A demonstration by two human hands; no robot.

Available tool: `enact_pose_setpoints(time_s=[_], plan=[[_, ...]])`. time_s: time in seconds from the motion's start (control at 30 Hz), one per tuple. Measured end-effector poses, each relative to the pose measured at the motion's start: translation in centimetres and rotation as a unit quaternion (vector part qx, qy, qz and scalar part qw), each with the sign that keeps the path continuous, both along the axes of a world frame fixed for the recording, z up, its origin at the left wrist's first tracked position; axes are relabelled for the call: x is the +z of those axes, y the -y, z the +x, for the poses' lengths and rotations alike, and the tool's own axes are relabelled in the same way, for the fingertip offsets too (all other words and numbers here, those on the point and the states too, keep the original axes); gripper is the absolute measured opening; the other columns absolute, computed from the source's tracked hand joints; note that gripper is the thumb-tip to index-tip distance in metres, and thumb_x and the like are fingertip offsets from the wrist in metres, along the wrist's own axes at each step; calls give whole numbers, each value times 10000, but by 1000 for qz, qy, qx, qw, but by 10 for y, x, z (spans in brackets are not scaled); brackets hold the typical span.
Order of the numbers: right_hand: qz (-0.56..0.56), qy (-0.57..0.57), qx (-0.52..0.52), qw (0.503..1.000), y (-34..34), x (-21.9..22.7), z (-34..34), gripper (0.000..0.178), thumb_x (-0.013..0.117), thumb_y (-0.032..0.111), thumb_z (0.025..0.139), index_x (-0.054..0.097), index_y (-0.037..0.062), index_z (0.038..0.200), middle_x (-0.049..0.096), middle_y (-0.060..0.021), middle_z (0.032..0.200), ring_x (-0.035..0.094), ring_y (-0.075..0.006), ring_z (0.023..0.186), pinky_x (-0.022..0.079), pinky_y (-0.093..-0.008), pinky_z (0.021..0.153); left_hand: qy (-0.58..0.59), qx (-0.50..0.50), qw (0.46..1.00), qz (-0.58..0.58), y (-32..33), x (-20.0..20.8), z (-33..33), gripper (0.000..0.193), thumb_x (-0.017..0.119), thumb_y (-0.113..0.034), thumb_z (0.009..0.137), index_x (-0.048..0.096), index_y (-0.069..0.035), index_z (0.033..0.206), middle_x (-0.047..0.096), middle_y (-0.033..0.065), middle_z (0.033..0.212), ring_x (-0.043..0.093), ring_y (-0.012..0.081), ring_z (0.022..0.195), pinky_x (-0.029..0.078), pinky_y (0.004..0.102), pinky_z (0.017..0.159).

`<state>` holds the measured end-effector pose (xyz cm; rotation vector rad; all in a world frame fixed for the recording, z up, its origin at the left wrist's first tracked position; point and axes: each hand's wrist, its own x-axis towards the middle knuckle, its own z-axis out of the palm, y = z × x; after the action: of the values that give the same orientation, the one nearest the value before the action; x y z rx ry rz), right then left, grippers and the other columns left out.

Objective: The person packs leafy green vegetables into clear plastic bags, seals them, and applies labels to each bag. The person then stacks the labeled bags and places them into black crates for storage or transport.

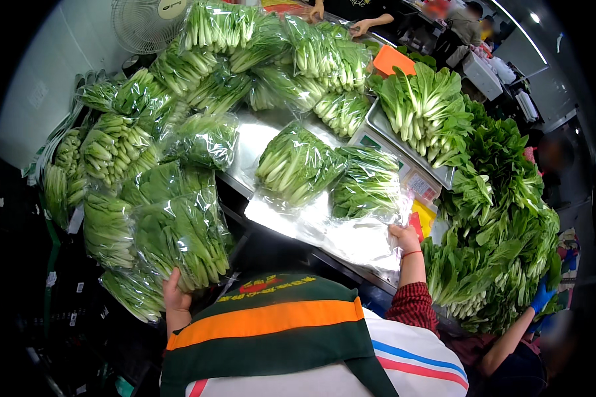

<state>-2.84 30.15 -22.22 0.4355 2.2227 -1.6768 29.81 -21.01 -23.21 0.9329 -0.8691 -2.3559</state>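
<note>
At the lower left, my left hand (177,291) is closed on the lower edge of a clear bag of leafy greens (182,241), which rests against other bagged greens. Its far fingers are hidden by the bag. Over at the table's right front, my right hand (406,239) pinches the edge of clear plastic bags (361,239) lying flat. Just beyond that plastic sits a bag of greens (367,185), close to my right hand. To its left lies another bagged bunch (298,162) with pale stems.
Bagged greens (222,26) are heaped at the back and left. A scale (410,162) bears loose greens (420,109); more loose greens (490,258) pile up at right. An orange basket (394,61), a fan (149,23), a co-worker's hands (361,26) and a blue-gloved hand (543,296) are around.
</note>
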Motion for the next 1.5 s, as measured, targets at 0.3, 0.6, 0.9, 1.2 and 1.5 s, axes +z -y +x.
enact_pose_setpoints(time_s=[0.3, 0.6, 0.9, 1.2, 1.5], plan=[[481, -330, 161, 796, 71, 114, -13, 363, 635, 259, 789, 600, 28, 1067, 655, -149, 918, 630, -292, 852, 482, -389, 724, 45, 12, 999, -28, -20, 51, -8, 521, 601, -65, 803, 388, -9, 1275, 540, 142, 1151, 561, 289, 1014, 500, 430, 819], [-343, -95, 257, 898, 316, 123, 37, 458, 613, 69, 741, 470, -76, 1150, 599, -124, 1018, 585, -209, 886, 463, -318, 806, -101, -179, 928, -311, -31, 145, -170, 658, 628, -226, 834, 302, 6, 1356, 521, 133, 1216, 496, 230, 1129, 378, 323, 956], [-406, -141, 263, 864, 360, 141, 37, 483, 622, -55, 689, 484, -7, 1150, 593, -102, 1047, 588, -192, 909, 475, -315, 809, 6, -130, 906, -402, 16, 113, -83, 733, 700, -214, 790, 290, -9, 1363, 451, 172, 1301, 440, 260, 1207, 393, 359, 973], [-192, -194, 591, 759, 430, 177, 66, 483, 733, 58, 725, 506, -25, 1143, 598, -68, 1060, 567, -150, 963, 451, -299, 855, 60, -13, 804, -592, 74, 169, -19, 353, 698, 0, 649, 591, 3, 986, 603, 121, 1014, 577, 257, 980, 457, 329, 843], [-281, 232, 554, 749, 376, 127, 103, 643, 651, 258, 827, 371, -60, 1311, 505, -131, 1234, 494, -181, 1110, 388, -285, 932, 218, 113, 874, -418, 4, 82, 58, 360, 616, -5, 690, 617, -86, 1041, 541, 81, 1139, 462, 257, 1153, 364, 343, 969]])
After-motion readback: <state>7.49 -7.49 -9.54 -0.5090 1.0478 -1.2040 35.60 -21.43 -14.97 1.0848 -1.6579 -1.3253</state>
